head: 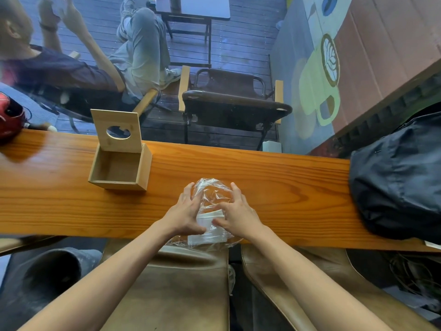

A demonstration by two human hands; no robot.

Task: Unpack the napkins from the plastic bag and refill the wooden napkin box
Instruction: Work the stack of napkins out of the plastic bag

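None of the napkins (208, 229) have reached the open, empty wooden napkin box (119, 169) yet; both hands, left hand (185, 212) and right hand (238, 215), grip the plastic bag (213, 194) on the worktop (274, 185).

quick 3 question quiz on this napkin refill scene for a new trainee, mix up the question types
1. True or false: the wooden napkin box has its lid up and no napkins inside.
2. Multiple choice: where is the stack of napkins now? A) in the box B) inside the plastic bag C) on the dark jacket
3. Fill in: the left hand and right hand both hold the ____ on the wooden counter.

Key
1. True
2. B
3. plastic bag
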